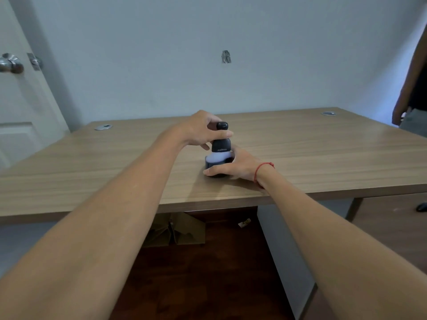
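A small black device (221, 144) with a knob-like handle on top stands upright in a dark round base (213, 166) on the wooden table (323, 158); a white part shows between handle and base. My left hand (203, 130) grips the narrow neck of the handle from the left, thumb across the front. My right hand (235, 166) wraps the base from the right, thumb along its near side. A red string bracelet (262, 170) sits on my right wrist.
Two round metal cable grommets (103, 127) (328, 113) sit near the table's far edge. A door with a metal knob (10, 63) is at the left. Another person (413, 100) stands at the table's far right. A folded cardboard box (178, 229) lies on the floor underneath.
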### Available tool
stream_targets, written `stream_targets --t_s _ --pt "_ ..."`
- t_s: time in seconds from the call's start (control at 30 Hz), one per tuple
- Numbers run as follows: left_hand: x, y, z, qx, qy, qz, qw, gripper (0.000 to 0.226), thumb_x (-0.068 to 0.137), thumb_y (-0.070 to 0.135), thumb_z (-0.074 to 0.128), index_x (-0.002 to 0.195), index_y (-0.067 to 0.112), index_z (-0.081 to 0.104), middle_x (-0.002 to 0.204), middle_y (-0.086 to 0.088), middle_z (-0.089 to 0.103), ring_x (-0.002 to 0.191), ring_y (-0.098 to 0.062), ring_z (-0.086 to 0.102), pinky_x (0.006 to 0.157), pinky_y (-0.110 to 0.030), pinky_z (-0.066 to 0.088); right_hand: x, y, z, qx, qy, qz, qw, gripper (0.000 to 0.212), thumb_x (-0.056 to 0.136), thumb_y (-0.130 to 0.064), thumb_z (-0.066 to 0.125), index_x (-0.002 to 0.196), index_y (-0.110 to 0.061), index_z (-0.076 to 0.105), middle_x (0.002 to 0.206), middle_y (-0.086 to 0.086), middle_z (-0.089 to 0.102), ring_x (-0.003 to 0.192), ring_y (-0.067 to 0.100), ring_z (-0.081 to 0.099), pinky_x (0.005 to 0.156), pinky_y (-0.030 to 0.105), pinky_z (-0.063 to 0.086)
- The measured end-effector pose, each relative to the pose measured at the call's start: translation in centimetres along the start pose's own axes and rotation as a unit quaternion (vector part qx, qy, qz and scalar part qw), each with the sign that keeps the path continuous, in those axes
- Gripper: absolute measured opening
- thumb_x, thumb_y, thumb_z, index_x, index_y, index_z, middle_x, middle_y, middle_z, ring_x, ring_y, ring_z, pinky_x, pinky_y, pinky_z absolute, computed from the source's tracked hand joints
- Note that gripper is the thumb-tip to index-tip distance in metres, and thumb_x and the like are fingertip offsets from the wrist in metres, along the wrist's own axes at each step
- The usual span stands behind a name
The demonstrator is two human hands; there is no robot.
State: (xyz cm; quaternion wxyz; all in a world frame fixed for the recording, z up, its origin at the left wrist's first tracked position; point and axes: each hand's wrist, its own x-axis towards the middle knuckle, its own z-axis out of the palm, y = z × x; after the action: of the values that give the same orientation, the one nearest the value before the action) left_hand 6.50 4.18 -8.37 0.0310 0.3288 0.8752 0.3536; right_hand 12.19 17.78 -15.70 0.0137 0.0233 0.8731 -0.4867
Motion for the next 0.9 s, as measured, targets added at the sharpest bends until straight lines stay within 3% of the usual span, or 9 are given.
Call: stream_targets --t_s 0.07,0.13,0.3,0.43,0.5,0.6,0.67,0.77,0.9 --pt "0.1 -0.3 0.3 0.056 0.029 0.007 0.998 0.019 0.089 0.026 0.067 0.098 0.010 0.067 0.094 -0.013 0.066 0.082 -0.026 0.062 0.069 -0.041 0.060 0.1 0.0 -0.1 -0.004 -0.006 0.007 1.000 0.112 0.063 -0.047 0.088 0.152 -0.018 0.026 0.149 0.001 0.047 0.137 0.025 0.044 0.114 0.044 0.038" --pt "-0.1 -0.6 0.5 0.054 0.034 0.007 0.998 0.022 0.089 0.023 0.067 0.101 0.005 0.066 0.092 -0.013 0.062 0.080 -0.025 0.060 0.061 -0.036 0.059 -0.1 -0.2 -0.1 0.001 -0.006 0.007 1.000 0.121 0.065 -0.047 0.087 0.156 -0.016 0.014 0.157 0.002 0.038 0.142 0.026 0.037 0.117 0.043 0.032" --pt "-0.2 -0.3 -0.3 -0.055 -0.023 -0.012 0.998 0.026 0.088 0.028 0.068 0.105 0.009 0.069 0.096 -0.004 0.073 0.088 -0.017 0.069 0.070 -0.029 0.061 -0.4 -0.3 -0.6 0.010 -0.014 0.006 1.000 0.087 0.068 -0.035 0.088 0.139 -0.018 0.040 0.131 0.000 0.056 0.121 0.021 0.052 0.091 0.029 0.044" --pt "0.2 -1.1 0.9 0.035 0.044 0.013 0.998 0.025 0.088 0.027 0.068 0.091 0.003 0.067 0.082 -0.010 0.066 0.073 -0.020 0.057 0.067 -0.033 0.051 -0.2 -0.2 -0.6 0.013 -0.029 0.014 0.999 0.111 0.066 -0.042 0.088 0.152 -0.020 0.021 0.152 0.002 0.043 0.137 0.025 0.041 0.113 0.041 0.035" --pt "0.2 -0.8 0.7 0.002 0.011 0.008 1.000 0.023 0.088 0.026 0.068 0.088 0.003 0.066 0.084 -0.013 0.069 0.075 -0.019 0.060 0.070 -0.033 0.057 -0.1 -0.2 -0.6 0.016 -0.022 0.012 1.000 0.109 0.063 -0.043 0.089 0.149 -0.022 0.026 0.148 0.002 0.047 0.133 0.024 0.045 0.113 0.043 0.037" --pt "0.0 0.7 -0.3 -0.046 -0.098 -0.026 0.994 0.022 0.089 0.022 0.068 0.099 0.004 0.069 0.091 -0.007 0.073 0.082 -0.016 0.069 0.068 -0.022 0.061 0.0 0.0 -0.7 0.018 -0.001 -0.002 1.000 0.101 0.060 -0.042 0.091 0.143 -0.025 0.036 0.138 -0.001 0.052 0.123 0.021 0.051 0.106 0.040 0.044" --pt "0.1 0.7 0.1 -0.024 -0.067 -0.012 0.997 0.025 0.089 0.021 0.068 0.101 -0.001 0.068 0.088 -0.010 0.071 0.080 -0.019 0.068 0.071 -0.028 0.062 -0.1 -0.1 -0.7 0.023 -0.003 -0.007 1.000 0.100 0.063 -0.038 0.090 0.144 -0.024 0.033 0.136 -0.002 0.050 0.121 0.020 0.050 0.100 0.035 0.045" --pt "0.3 0.1 0.9 0.034 0.022 0.022 0.999 0.024 0.087 0.022 0.069 0.092 -0.002 0.066 0.080 -0.009 0.064 0.073 -0.022 0.060 0.074 -0.039 0.061 -0.1 -0.2 -0.5 0.023 -0.015 -0.002 1.000 0.103 0.065 -0.038 0.090 0.146 -0.023 0.029 0.138 0.000 0.050 0.124 0.023 0.049 0.103 0.042 0.047" --pt "0.3 0.7 0.2 -0.013 -0.073 -0.012 0.997 0.017 0.088 0.021 0.068 0.096 0.006 0.067 0.084 -0.004 0.068 0.081 -0.018 0.067 0.078 -0.035 0.061 -0.1 -0.2 -0.5 0.020 0.001 -0.002 1.000 0.108 0.059 -0.041 0.092 0.146 -0.025 0.030 0.138 0.000 0.049 0.128 0.023 0.048 0.109 0.042 0.043"
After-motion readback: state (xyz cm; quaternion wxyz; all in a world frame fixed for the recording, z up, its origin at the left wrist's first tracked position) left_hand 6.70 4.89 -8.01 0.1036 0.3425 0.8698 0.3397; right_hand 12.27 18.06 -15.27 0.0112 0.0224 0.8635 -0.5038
